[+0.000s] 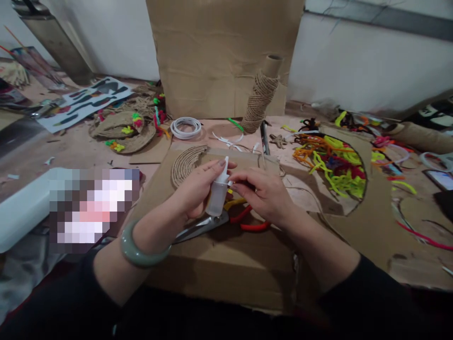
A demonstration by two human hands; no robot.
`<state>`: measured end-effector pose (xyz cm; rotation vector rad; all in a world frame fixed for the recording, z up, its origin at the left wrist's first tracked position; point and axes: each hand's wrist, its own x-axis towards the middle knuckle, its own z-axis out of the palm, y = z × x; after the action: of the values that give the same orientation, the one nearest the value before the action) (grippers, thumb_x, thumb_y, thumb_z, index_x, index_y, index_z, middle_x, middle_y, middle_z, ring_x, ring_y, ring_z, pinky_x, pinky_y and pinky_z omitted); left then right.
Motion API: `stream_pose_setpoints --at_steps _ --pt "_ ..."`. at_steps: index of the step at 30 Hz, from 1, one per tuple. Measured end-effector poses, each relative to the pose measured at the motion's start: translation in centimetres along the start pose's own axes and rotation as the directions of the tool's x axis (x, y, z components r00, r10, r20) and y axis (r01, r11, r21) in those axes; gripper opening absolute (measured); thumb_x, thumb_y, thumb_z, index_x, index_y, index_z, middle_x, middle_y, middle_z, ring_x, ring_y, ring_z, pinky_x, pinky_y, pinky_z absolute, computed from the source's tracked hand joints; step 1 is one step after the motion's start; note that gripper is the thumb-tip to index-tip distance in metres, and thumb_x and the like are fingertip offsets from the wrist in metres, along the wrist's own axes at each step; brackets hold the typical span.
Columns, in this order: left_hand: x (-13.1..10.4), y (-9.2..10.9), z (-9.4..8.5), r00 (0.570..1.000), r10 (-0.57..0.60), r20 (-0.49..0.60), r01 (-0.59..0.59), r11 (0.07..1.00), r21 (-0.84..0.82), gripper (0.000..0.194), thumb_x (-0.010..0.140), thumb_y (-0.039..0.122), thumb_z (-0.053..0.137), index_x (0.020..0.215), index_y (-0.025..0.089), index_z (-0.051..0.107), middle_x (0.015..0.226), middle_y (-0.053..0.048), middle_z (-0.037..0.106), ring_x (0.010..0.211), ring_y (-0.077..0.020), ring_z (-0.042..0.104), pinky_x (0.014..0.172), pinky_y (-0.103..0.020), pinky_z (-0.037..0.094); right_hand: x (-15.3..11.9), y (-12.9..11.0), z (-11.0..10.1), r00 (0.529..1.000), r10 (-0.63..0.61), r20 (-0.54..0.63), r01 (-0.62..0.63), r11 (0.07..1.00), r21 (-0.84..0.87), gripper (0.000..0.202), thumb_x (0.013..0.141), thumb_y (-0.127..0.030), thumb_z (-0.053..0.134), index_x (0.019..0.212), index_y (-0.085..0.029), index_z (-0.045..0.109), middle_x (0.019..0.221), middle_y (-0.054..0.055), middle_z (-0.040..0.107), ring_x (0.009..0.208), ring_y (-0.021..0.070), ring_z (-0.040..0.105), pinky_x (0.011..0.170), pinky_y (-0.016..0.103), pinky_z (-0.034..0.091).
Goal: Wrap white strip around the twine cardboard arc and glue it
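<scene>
My left hand (198, 186) is wrapped around a small clear glue bottle (216, 200) with a white nozzle, which stands nearly upright. Close to the base of that nozzle, the thumb and forefinger of my right hand (264, 193) are pinched together; what they grip, if anything, is too small to make out. Beneath the bottle lie scissors (253, 225) with red and yellow handles, their blades pointing left. A flat coil of twine (186, 165) rests on the cardboard behind my left hand, partly covered by it.
A twine-wrapped tube (260, 101) stands before an upright cardboard sheet (226, 52). Bright pipe cleaners (332, 165) fill a cardboard piece at right. A twine hat (123, 132) and a white coil (186, 128) lie behind. A pale cylinder (31, 203) is at left.
</scene>
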<state>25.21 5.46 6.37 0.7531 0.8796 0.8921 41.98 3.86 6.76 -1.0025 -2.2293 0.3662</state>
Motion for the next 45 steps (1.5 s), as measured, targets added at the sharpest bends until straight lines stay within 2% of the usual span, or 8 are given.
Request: stream_pose_setpoints --at_steps 7,11,16,25,30,36,41,45 --pt "-0.3 0.3 -0.2 0.994 0.106 0.033 -0.106 0.994 0.013 0.019 0.076 0.029 0.065 0.091 0.018 0.067 0.071 -0.001 0.065 0.060 -0.0115 0.059 0.054 -0.022 0.049 -0.1 -0.3 -0.1 0.994 0.111 0.013 -0.111 0.994 -0.010 0.013 0.091 -0.024 0.049 0.088 -0.020 0.061 0.083 0.001 0.068 0.072 0.0133 0.060 0.068 0.025 0.044" --pt "-0.6 0.5 -0.3 0.990 0.122 0.065 -0.125 0.991 0.043 0.030 0.071 0.023 0.067 0.102 0.020 0.066 0.082 -0.001 0.067 0.066 -0.0124 0.060 0.057 -0.022 0.048 -0.2 -0.1 -0.2 0.984 0.177 -0.026 -0.178 0.983 -0.051 0.011 0.091 -0.025 0.051 0.085 -0.021 0.060 0.080 0.001 0.068 0.068 0.0135 0.058 0.064 0.025 0.043" --pt "-0.8 0.6 -0.5 0.986 0.114 0.121 -0.118 0.993 0.021 0.039 0.070 0.029 0.075 0.106 0.020 0.065 0.086 0.000 0.066 0.069 -0.0109 0.060 0.061 -0.021 0.047 -0.4 0.1 0.1 0.989 0.110 -0.097 -0.120 0.987 -0.102 0.012 0.092 -0.024 0.050 0.085 -0.020 0.060 0.083 0.001 0.069 0.069 0.0135 0.060 0.063 0.026 0.041" --pt "-0.8 0.6 -1.0 0.961 0.138 0.240 -0.153 0.987 0.049 0.034 0.072 0.032 0.077 0.104 0.023 0.067 0.094 -0.001 0.068 0.081 -0.0145 0.064 0.071 -0.025 0.051 -0.7 0.6 -0.3 0.996 -0.025 -0.083 0.008 0.980 -0.199 0.018 0.096 -0.026 0.046 0.086 -0.019 0.060 0.082 0.003 0.070 0.073 0.0152 0.063 0.064 0.027 0.043" --pt "-0.7 0.0 -1.1 0.913 0.348 0.215 -0.382 0.912 0.148 0.027 0.072 0.026 0.077 0.097 0.021 0.069 0.091 -0.002 0.069 0.080 -0.0129 0.063 0.074 -0.024 0.050 -0.5 0.8 -0.4 0.997 0.038 -0.063 -0.046 0.992 -0.122 0.014 0.094 -0.028 0.048 0.094 -0.019 0.059 0.087 0.004 0.070 0.071 0.0146 0.062 0.063 0.027 0.043" --pt "-0.4 0.2 -1.3 0.873 0.474 0.116 -0.488 0.851 0.191 0.026 0.069 0.028 0.079 0.093 0.021 0.069 0.088 -0.002 0.071 0.078 -0.0134 0.065 0.071 -0.025 0.052 -0.4 0.6 -0.4 0.962 0.269 0.037 -0.266 0.962 -0.066 0.021 0.088 -0.033 0.056 0.102 -0.018 0.057 0.086 0.005 0.069 0.065 0.0147 0.060 0.059 0.027 0.043" --pt "-0.2 0.3 -1.9 0.835 0.549 0.034 -0.539 0.805 0.247 0.032 0.069 0.030 0.079 0.099 0.023 0.070 0.089 -0.002 0.072 0.078 -0.0150 0.066 0.071 -0.027 0.054 -0.3 0.9 -0.3 0.978 0.150 0.145 -0.132 0.983 -0.129 0.008 0.087 -0.019 0.054 0.088 -0.018 0.062 0.082 0.004 0.069 0.073 0.0158 0.061 0.065 0.027 0.043" --pt "-0.3 0.3 -1.9 0.822 0.567 0.056 -0.551 0.765 0.334 0.030 0.068 0.030 0.079 0.096 0.021 0.072 0.090 -0.003 0.071 0.078 -0.0154 0.065 0.070 -0.027 0.053 -0.3 1.1 -0.1 0.990 0.066 0.127 -0.052 0.992 -0.113 0.009 0.087 -0.018 0.054 0.087 -0.019 0.063 0.083 0.004 0.070 0.075 0.0155 0.062 0.068 0.027 0.044"
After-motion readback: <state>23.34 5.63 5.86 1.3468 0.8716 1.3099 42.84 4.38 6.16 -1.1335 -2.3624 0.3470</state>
